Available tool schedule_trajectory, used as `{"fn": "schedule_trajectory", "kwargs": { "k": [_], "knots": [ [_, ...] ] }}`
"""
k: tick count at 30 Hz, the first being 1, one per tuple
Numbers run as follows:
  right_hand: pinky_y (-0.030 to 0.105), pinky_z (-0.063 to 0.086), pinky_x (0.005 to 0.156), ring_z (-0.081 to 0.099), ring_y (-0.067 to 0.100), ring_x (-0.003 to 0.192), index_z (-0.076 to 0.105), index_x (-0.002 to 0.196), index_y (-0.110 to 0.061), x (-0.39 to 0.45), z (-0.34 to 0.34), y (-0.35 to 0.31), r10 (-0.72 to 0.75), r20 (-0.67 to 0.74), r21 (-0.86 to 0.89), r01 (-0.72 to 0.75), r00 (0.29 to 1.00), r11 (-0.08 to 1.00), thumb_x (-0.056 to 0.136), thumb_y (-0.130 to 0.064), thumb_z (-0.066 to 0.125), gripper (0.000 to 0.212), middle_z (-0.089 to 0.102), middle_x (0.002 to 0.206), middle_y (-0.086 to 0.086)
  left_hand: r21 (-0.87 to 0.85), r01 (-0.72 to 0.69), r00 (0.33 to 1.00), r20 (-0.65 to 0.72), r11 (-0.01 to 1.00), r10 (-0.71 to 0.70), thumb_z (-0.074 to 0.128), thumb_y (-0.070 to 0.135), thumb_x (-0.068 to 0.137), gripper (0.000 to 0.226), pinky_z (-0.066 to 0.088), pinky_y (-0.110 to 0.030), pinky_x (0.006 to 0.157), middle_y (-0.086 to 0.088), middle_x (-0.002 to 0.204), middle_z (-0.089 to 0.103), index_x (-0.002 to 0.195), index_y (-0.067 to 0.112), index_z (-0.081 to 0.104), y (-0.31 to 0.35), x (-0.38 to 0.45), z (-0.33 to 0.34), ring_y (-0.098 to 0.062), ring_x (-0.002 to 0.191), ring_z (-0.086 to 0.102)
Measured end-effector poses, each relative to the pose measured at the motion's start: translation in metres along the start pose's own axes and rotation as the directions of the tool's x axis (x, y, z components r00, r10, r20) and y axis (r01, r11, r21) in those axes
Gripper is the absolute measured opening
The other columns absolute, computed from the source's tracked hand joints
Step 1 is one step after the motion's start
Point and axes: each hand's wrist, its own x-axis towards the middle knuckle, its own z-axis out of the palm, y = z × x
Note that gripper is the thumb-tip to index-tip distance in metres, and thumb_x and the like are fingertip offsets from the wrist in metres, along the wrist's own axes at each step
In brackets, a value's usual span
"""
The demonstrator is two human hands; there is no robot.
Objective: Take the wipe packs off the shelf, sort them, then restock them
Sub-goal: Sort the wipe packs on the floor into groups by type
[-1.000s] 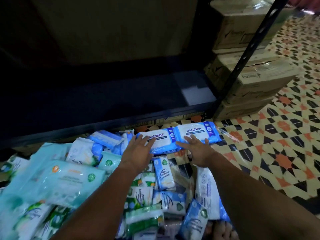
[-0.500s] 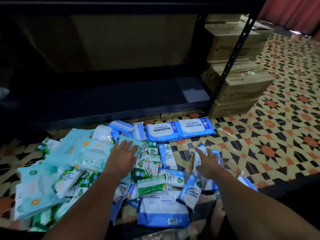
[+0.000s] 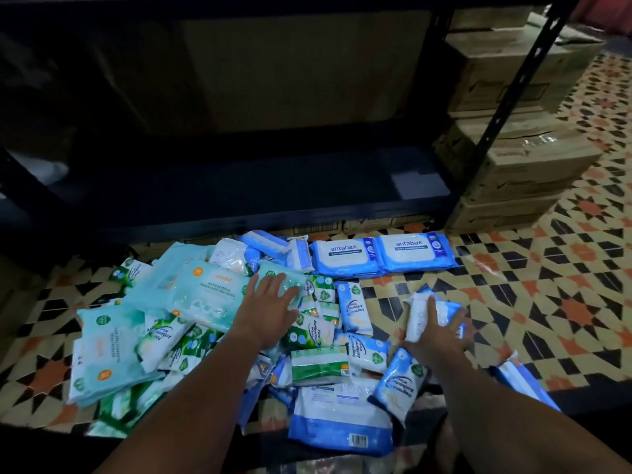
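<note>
I am looking down at the heap of wipe packs (image 3: 219, 323) lying on the tiled floor (image 3: 533, 302) just in front of the dark shelf (image 3: 239, 196), whose lower board I am seeing bare. Two blue packs (image 3: 381, 253) are lying side by side nearest the shelf, apart from the jumble. My left hand (image 3: 270, 302) is resting flat, fingers spread, on a pale green pack (image 3: 280, 280) in front of the shelf's middle. My right hand (image 3: 436, 331) is pressing a white and blue pack (image 3: 422, 307) further out from the shelf, fingers fairly straight; whether the thumb is curling under it I cannot tell. I am judging these packs soft, light and squashy, with slick film that may be slipping against its neighbours. I am thinking the long edges are the place to pinch.
</note>
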Motion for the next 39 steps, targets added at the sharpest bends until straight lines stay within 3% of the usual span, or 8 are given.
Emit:
{"fn": "schedule_trajectory", "kwargs": {
  "k": [3,9,17,21,26,29,34,39],
  "knots": [
    [0.06,0.039,0.101,0.015,0.052,0.142,-0.008,0.155,-0.049,0.002,0.003,-0.003,-0.042,-0.047,-0.038,0.04,0.998,0.998,0.084,-0.07,0.061,0.101,-0.03,0.16,0.006,-0.022,-0.023,0.999,-0.023,0.999,0.023,0.002,0.063,0.085,0.082,0.002,-0.051,0.123,-0.008,0.162,0.028,0.152,0.033,0.038,-0.004,-0.001,0.003,-0.03,0.15,0.023],
    [0.062,0.036,0.105,0.016,0.049,0.145,-0.004,0.156,-0.047,-0.006,-0.014,-0.036,-0.196,-0.064,-0.217,0.178,0.979,0.96,0.079,-0.076,0.06,0.104,-0.031,0.162,0.001,-0.08,-0.025,0.998,-0.057,0.997,0.02,0.002,0.066,0.09,0.079,0.009,-0.045,0.123,-0.005,0.164,0.025,0.154,0.032,0.033,-0.012,-0.004,0.0,-0.028,0.15,0.019],
    [0.061,0.036,0.11,0.017,0.048,0.146,-0.007,0.155,-0.051,-0.016,-0.018,-0.121,-0.539,-0.023,-0.213,0.522,0.842,0.826,0.083,-0.054,0.073,0.108,-0.038,0.158,-0.008,-0.119,0.251,0.956,-0.125,0.961,-0.265,0.007,0.08,0.091,0.085,0.001,-0.049,0.122,-0.006,0.158,0.038,0.152,0.031,0.039,-0.058,-0.022,0.003,-0.024,0.151,0.024],
    [0.058,0.04,0.106,0.026,0.046,0.139,-0.007,0.155,-0.05,-0.024,-0.007,-0.156,-0.633,0.023,-0.243,0.618,0.774,0.747,0.082,-0.058,0.072,0.108,-0.031,0.161,-0.006,-0.103,0.259,0.944,-0.184,0.96,-0.274,0.011,0.079,0.093,0.083,0.021,-0.049,0.118,-0.005,0.138,0.058,0.141,0.027,0.054,-0.071,-0.017,-0.002,-0.026,0.133,0.048],
    [0.059,0.04,0.103,0.025,0.044,0.139,0.002,0.156,-0.049,-0.024,0.003,-0.208,-0.646,0.006,-0.115,0.642,0.764,0.758,0.081,-0.058,0.07,0.101,-0.023,0.163,-0.008,-0.202,0.381,0.897,-0.155,0.902,-0.414,0.034,0.055,0.102,0.059,0.041,-0.046,0.099,-0.012,0.135,0.055,0.146,0.018,0.046,-0.094,0.018,-0.023,-0.034,0.122,0.05],
    [0.056,0.042,0.103,0.023,0.044,0.141,0.006,0.156,-0.049,-0.019,0.01,-0.231,-0.667,0.036,-0.058,0.668,0.744,0.742,0.079,-0.062,0.067,0.099,-0.019,0.163,-0.01,-0.257,0.535,0.826,-0.039,0.804,-0.562,0.048,0.042,0.101,0.05,0.041,-0.046,0.098,-0.016,0.132,0.055,0.14,0.012,0.047,-0.117,0.042,-0.027,-0.037,0.122,0.047],
    [0.052,0.043,0.102,0.026,0.042,0.138,0.002,0.157,-0.048,-0.019,0.022,-0.246,-0.666,0.04,-0.139,0.665,0.744,0.734,0.081,-0.069,0.06,0.098,-0.017,0.166,-0.002,-0.25,0.684,0.722,0.363,0.685,-0.588,0.042,0.063,0.099,0.064,0.029,-0.043,0.109,-0.01,0.142,0.053,0.143,0.016,0.046,-0.142,0.077,-0.021,-0.038,0.143,0.024],
    [0.049,0.045,0.098,0.032,0.039,0.13,0.001,0.157,-0.048,-0.015,0.029,-0.247,-0.657,0.017,-0.171,0.65,0.754,0.741,0.077,-0.072,0.059,0.101,-0.015,0.166,-0.001,-0.323,0.707,0.703,0.419,0.629,-0.576,0.061,0.07,0.085,0.078,0.026,-0.045,0.111,-0.008,0.146,0.051,0.147,0.025,0.043,-0.159,0.097,-0.014,-0.035,0.144,0.027]
  ]
}}
